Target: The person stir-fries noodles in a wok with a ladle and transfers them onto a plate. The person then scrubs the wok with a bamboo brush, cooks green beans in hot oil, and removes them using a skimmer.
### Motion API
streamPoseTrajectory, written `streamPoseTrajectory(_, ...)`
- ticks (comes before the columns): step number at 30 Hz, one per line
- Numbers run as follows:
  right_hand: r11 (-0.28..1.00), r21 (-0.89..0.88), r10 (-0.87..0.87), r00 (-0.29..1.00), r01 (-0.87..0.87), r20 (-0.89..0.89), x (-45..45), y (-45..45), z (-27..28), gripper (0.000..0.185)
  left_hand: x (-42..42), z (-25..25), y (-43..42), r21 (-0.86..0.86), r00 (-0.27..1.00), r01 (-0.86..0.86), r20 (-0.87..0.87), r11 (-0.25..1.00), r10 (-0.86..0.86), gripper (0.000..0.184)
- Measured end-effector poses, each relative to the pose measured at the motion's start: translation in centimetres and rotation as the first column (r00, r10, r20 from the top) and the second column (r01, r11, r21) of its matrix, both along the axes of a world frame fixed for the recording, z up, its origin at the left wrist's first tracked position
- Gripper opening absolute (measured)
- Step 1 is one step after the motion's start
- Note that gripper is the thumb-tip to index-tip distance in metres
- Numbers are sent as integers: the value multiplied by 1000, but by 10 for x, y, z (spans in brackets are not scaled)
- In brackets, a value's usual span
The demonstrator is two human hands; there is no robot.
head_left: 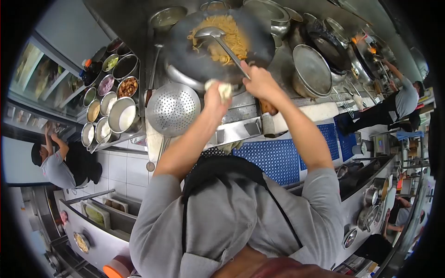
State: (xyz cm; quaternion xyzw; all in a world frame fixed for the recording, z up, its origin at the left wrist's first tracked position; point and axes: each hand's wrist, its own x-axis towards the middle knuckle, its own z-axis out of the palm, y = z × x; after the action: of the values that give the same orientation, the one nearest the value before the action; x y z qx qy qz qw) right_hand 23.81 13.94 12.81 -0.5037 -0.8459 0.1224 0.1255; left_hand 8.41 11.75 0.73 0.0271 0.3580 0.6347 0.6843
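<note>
A large dark wok (178, 48) sits on the range with yellow-brown noodles (235, 42) in it. My right hand (262, 84) is closed around the long handle of a steel ladle (211, 32), whose bowl rests over the noodles with its rounded back up. At the near rim of the wok, my left hand (215, 102) grips a folded whitish cloth (225, 91). The part of the rim behind that cloth is hidden. Just left of my left forearm lies a round perforated strainer (174, 109).
Metal containers of ingredients, one with browned cubes (127, 87), stand at left. Right of the wok are a steel pot (312, 69) and stacked pans. A wooden-handled tool (268, 113) lies by my right forearm. One co-worker (402, 99) stands right, another (58, 162) left.
</note>
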Motion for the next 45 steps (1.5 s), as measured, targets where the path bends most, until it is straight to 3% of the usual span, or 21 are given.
streamPoseTrajectory(2, 998, -64, -30, 997, 25, -71, 13, -19, 5, 58, 0, 15, -35, -62, 995, 95, -7, 994, -96, 14)
streamPoseTrajectory(3, 993, 102, 65, 990, -53, -127, 27, -25, -6, 60, -1, 34, -38, -47, 997, 80, 5, 996, -80, 15)
streamPoseTrajectory(6, 902, -430, -136, 962, 22, -235, 33, -70, 47, 61, -14, 56, -10, 11, 996, 91, 7, 996, -91, 21)
streamPoseTrajectory(7, 842, -540, -225, 917, 13, -329, 36, -80, 52, 60, -23, 35, 15, 43, 988, 152, 10, 988, -152, 19)
streamPoseTrajectory(10, 698, -715, -311, 879, -46, -361, 67, -96, 73, 59, -28, 52, 16, -42, 993, 116, 11, 992, -116, 24)
streamPoseTrajectory(13, 698, -713, -330, 913, 67, -238, 88, -93, 84, 59, -32, 75, 15, -91, 984, 176, 43, 980, -173, 25)
streamPoseTrajectory(18, 899, -407, -197, 979, 160, -50, 85, -50, 67, 60, -17, -4, 16, 116, 999, 32, -39, 993, -28, 16)
streamPoseTrajectory(20, 949, -274, -177, 982, 154, -60, 85, -50, 60, 60, -7, 8, -34, 6, 999, 32, -30, 999, -31, 7)
streamPoseTrajectory(21, 940, -313, -162, 985, 136, -58, 87, -54, 66, 58, -9, -6, -44, 42, 996, 75, 51, 996, -77, 9)
streamPoseTrajectory(22, 923, -368, -145, 988, 115, -55, 86, -54, 78, 58, -16, 32, -64, -118, 977, 212, -3, 970, -214, 13)
streamPoseTrajectory(24, 854, -515, -109, 994, 76, -32, 83, -64, 94, 58, -23, 64, -52, 11, 962, 269, 43, 963, -269, 14)
streamPoseTrajectory(26, 847, -528, -92, 995, 58, -37, 77, -50, 85, 59, -30, 94, -7, -91, 974, 220, 83, 971, -213, 24)
streamPoseTrajectory(28, 867, -498, -57, 997, 23, -54, 62, -35, 71, 59, -30, 56, 18, -22, 982, 185, 49, 982, -184, 21)
streamPoseTrajectory(29, 907, -417, -69, 997, 52, -26, 46, -35, 70, 59, -23, 28, 21, 12, 992, 123, 2, 992, -123, 20)
streamPoseTrajectory(31, 975, 189, 132, 988, -114, -84, 55, -6, -10, 60, -16, -6, 15, -7, 998, 62, -19, 998, -63, 14)
streamPoseTrajectory(32, 979, 181, 118, 987, -97, -108, 57, -11, -10, 60, -7, 0, -12, -21, 999, 18, -36, 1000, -19, 12)
streamPoseTrajectory(34, 984, 165, 90, 984, -64, -156, 60, -22, -8, 59, -11, 30, -55, -122, 988, 135, -55, 983, -143, 14)
streamPoseTrajectory(36, 914, -394, -185, 966, 102, -180, 53, -72, 52, 60, -16, 58, -53, -62, 990, 142, 16, 988, -142, 17)
streamPoseTrajectory(38, 877, -478, -167, 962, 45, -216, 56, -82, 52, 59, -32, 60, -14, -19, 982, 190, -6, 982, -190, 20)
streamPoseTrajectory(40, 819, -573, -185, 940, -14, -287, 56, -85, 56, 58, -34, 43, 14, -7, 997, 67, -23, 998, -67, 25)
streamPoseTrajectory(45, 725, -688, -249, 926, -16, -284, 71, -80, 78, 59, -42, 74, 7, -33, 977, 212, -9, 977, -212, 29)
